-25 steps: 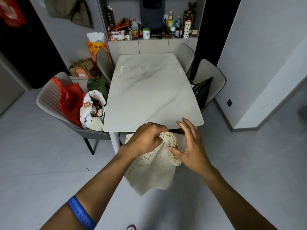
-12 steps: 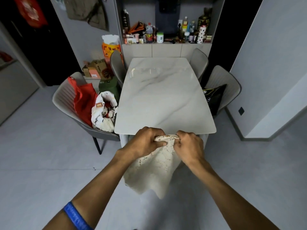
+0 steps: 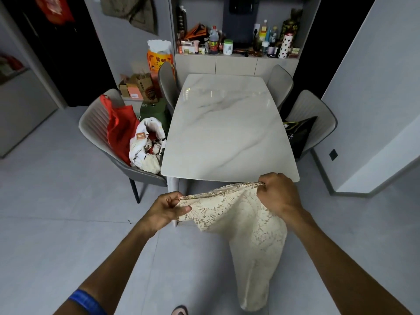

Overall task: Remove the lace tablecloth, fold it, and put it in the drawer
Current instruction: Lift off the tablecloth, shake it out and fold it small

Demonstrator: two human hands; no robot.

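You held the lace tablecloth (image 3: 247, 226) off the table, stretched between your two hands in front of you: your left hand (image 3: 164, 209) pinched one end of its top edge between thumb and curled fingers, and your right hand (image 3: 276, 194) had its fingers closed round the other end, slightly higher and farther from you. The cloth was cream, thin and soft, with an openwork pattern that showed best just beside your left grip; from the taut top edge it sagged and hung below your right grip in a long, bunched fold toward the floor. Beyond both grips stood the table (image 3: 227, 128), a smooth, glossy white slab with grey marble veining and rounded corners, its near edge just behind your right hand. To the left of your left grip, a grey ribbed chair (image 3: 97, 130) held a red bag (image 3: 119, 130) and a white printed bag (image 3: 145, 146) stuffed with things too jumbled to make out. To the right of your right grip, another grey chair (image 3: 316, 117) held a black cushion (image 3: 297, 135), partly hidden by the table. Far beyond, a cluttered shelf (image 3: 236, 56) carried bottles and jars. A blue wristband (image 3: 87, 302) on your left forearm was cut off by the frame. No drawer could be clearly made out.
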